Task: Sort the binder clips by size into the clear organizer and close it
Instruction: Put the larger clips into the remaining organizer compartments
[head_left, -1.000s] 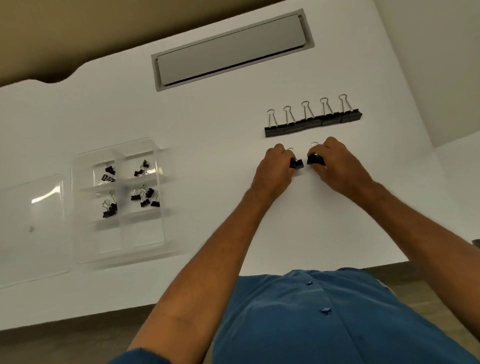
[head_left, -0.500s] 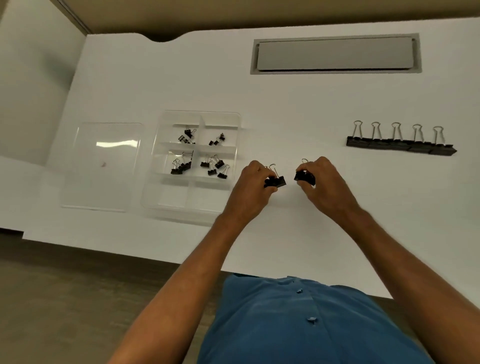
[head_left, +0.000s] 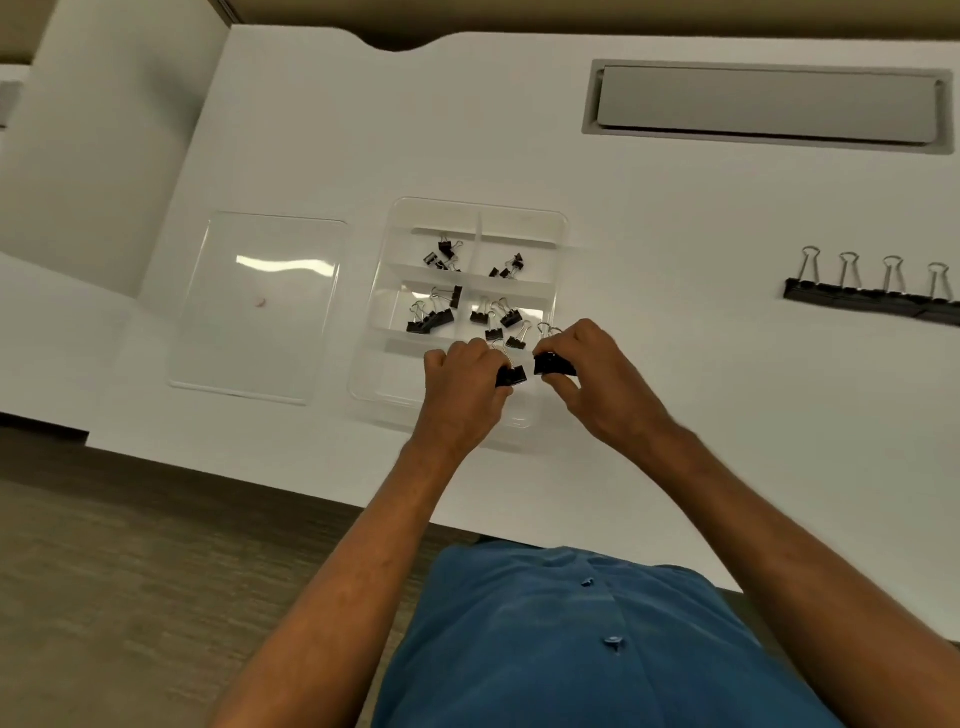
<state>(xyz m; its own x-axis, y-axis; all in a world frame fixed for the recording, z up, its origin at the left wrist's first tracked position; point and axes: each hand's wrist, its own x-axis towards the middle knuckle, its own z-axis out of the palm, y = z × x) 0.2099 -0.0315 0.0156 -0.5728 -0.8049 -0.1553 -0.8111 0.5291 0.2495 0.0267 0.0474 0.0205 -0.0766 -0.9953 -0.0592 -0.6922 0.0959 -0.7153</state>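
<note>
White desk stretches ahead, with the clear organizer open on it and its lid lying just to the left. Small clips fill four compartments. Over the near right section, the left hand pinches one black binder clip and the right hand pinches another, apparently the same size. Large clips line up well to the right.

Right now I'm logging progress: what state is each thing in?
Organizer: open, small clips in four compartments, front ones bare.
Lid: off, flat on the desk, left of the organizer.
Left hand: holding a clip over the organizer.
Right hand: holding a clip.
Large clips: lined up, unsorted.
</note>
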